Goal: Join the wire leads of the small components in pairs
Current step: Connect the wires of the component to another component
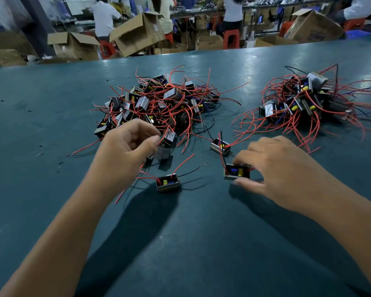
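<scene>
**A:** Any readable print? Writing on the tilted cardboard box (137,33) beyond the green table (51,125) too blurred.

**B:** Same. Right hand (272,170) pinching a small component (237,171) right of the big pile (159,103). Left hand (126,144) at the pile's near edge, fingers curled on red leads, grip partly hidden.

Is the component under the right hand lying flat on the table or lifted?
Flat on the table: the component rests there, the right hand gripping it.
</scene>
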Demonstrator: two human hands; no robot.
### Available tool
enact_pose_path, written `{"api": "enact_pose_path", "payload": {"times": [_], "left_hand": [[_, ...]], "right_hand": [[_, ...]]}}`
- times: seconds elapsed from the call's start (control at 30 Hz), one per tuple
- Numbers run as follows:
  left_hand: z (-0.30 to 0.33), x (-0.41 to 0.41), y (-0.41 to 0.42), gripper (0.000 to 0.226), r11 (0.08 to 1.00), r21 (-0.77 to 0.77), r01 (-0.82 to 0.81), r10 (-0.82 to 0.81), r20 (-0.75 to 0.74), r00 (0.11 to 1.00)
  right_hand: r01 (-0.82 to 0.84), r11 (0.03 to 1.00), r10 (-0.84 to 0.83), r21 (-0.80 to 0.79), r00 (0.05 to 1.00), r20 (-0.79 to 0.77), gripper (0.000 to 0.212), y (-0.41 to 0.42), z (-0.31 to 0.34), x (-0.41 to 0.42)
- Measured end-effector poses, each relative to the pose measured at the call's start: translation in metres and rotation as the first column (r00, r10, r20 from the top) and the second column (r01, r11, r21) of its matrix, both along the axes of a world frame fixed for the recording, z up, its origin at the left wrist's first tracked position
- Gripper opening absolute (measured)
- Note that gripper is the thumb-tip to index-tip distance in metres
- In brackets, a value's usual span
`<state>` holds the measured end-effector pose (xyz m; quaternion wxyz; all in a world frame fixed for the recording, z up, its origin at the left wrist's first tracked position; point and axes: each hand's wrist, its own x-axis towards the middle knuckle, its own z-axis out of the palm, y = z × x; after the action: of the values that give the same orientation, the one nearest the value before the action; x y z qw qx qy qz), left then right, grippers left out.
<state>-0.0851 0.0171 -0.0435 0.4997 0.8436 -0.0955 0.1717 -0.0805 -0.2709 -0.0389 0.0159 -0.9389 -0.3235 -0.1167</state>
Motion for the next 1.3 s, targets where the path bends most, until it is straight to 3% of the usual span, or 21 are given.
{"api": "enact_pose_path", "payload": {"times": [0.07, 0.13, 0.23, 0.33, 0.4, 0.5, 0.57, 0.63, 0.7, 0.77, 0.87, 1.03, 1.13, 1.2, 1.3], "left_hand": [[0.001, 0.004, 0.015, 0.012, 0.965, 0.261, 0.01, 0.022, -0.12, 0.993], [-0.001, 0.004, 0.019, 0.009, 0.883, 0.451, 0.133, 0.001, -0.285, 0.959], [-0.004, 0.0, 0.014, 0.026, 0.794, 0.534, 0.29, -0.025, -0.447, 0.894], [-0.002, -0.003, 0.009, 0.033, 0.695, 0.646, 0.317, -0.01, -0.432, 0.902], [0.0, -0.005, 0.005, 0.03, 0.622, 0.736, 0.265, -0.03, -0.316, 0.948], [0.006, -0.015, -0.004, 0.032, 0.689, 0.709, 0.147, -0.13, -0.079, 0.988], [0.01, -0.024, -0.015, 0.033, 0.746, 0.658, 0.1, -0.156, 0.026, 0.987], [0.012, -0.029, -0.025, 0.031, 0.761, 0.645, 0.077, -0.166, 0.079, 0.983], [0.012, -0.031, -0.032, 0.03, 0.761, 0.643, 0.083, -0.177, 0.084, 0.981], [0.011, -0.033, -0.035, 0.03, 0.76, 0.643, 0.092, -0.179, 0.072, 0.981], [0.011, -0.033, -0.034, 0.032, 0.76, 0.642, 0.1, -0.179, 0.059, 0.982], [0.011, -0.032, -0.033, 0.036, 0.805, 0.574, 0.15, -0.198, 0.023, 0.98], [0.012, -0.034, -0.033, 0.032, 0.823, 0.543, 0.171, -0.206, 0.005, 0.978], [0.013, -0.035, -0.035, 0.03, 0.82, 0.545, 0.173, -0.212, 0.009, 0.977], [0.014, -0.034, -0.036, 0.03, 0.807, 0.564, 0.173, -0.223, 0.021, 0.974]], "right_hand": [[0.06, 0.994, -0.067, -0.092, 0.995, -0.073, 0.038, -0.001, -0.004, 0.004], [0.081, 0.989, -0.095, -0.123, 0.989, -0.112, 0.037, -0.001, -0.009, 0.006], [0.093, 0.985, -0.11, -0.145, 0.987, -0.113, 0.039, 0.0, -0.013, 0.009], [0.116, 0.985, -0.131, -0.131, 0.986, -0.108, 0.047, -0.002, -0.014, 0.009], [0.088, 0.996, -0.087, 0.019, 0.994, -0.061, 0.05, -0.002, -0.015, 0.008], [-0.029, 0.887, -0.026, 0.46, 0.993, 0.111, 0.028, 0.006, -0.008, 0.0], [-0.109, 0.789, -0.043, 0.604, 0.972, 0.232, 0.016, 0.009, -0.003, -0.008], [-0.128, 0.707, -0.051, 0.696, 0.972, 0.23, 0.011, 0.013, 0.001, -0.015], [-0.085, 0.612, -0.008, 0.786, 0.993, 0.114, 0.014, 0.017, 0.001, -0.019], [-0.025, 0.561, 0.04, 0.827, 0.999, 0.003, 0.025, 0.022, -0.001, -0.023], [0.023, 0.595, 0.079, 0.804, 0.993, -0.087, 0.034, 0.025, -0.009, -0.022], [0.016, 0.587, 0.082, 0.809, 0.993, -0.08, 0.037, 0.027, -0.012, -0.024], [-0.017, 0.575, 0.082, 0.818, 0.996, -0.037, 0.022, 0.03, -0.011, -0.028], [0.066, 0.524, 0.099, 0.849, 0.985, -0.138, 0.009, 0.033, -0.013, -0.029], [0.207, 0.414, 0.157, 0.886, 0.943, -0.294, 0.008, 0.035, -0.016, -0.028]]}}
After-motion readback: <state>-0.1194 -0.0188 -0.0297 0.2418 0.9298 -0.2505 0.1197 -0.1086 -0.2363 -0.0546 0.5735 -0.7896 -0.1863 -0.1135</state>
